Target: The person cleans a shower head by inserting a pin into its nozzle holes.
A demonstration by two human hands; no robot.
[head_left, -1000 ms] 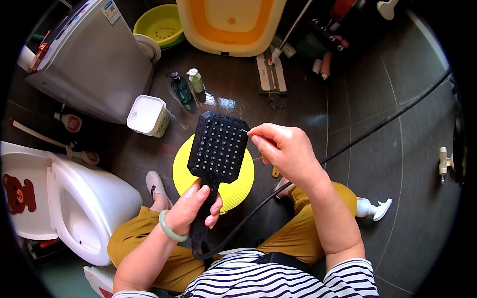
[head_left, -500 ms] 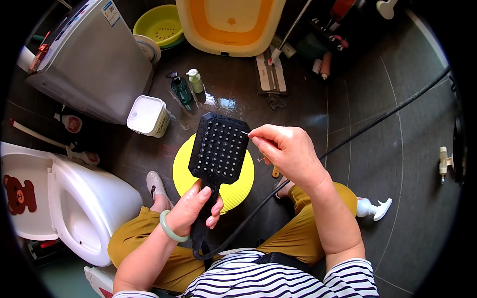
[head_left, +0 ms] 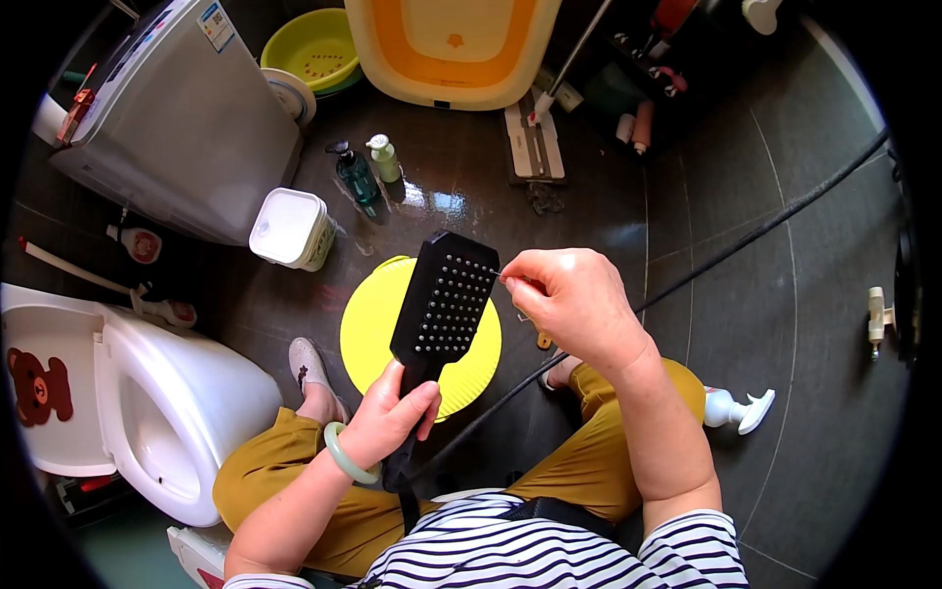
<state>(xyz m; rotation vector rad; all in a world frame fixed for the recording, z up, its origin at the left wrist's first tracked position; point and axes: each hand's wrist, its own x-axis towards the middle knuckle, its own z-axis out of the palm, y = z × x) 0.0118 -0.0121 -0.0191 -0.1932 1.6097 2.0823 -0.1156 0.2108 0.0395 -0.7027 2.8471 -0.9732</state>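
A black paddle hairbrush (head_left: 449, 299) with rows of pale-tipped bristles is tilted, its bristle side toward the right. My left hand (head_left: 391, 412), below a pale green bangle (head_left: 345, 456), is wrapped round its handle. Thumb and forefinger of my right hand (head_left: 569, 294) pinch a small thin pick, its tip at the upper right edge of the brush head. Behind the brush lies a round yellow lid-like disc (head_left: 368, 329). The brush's black cord runs off to the upper right.
A white toilet (head_left: 167, 432) stands at the left, a grey washing machine (head_left: 186, 118) behind it. Ahead are a white-lidded tub (head_left: 289, 228), a dark pump bottle (head_left: 355, 177), a green pump bottle (head_left: 386, 159) and an orange basin (head_left: 453, 49). A spray bottle (head_left: 731, 410) lies at the right.
The brush has turned about its handle and shifted slightly right, so its black side edge shows. My left hand has turned with it; my right hand has moved slightly right.
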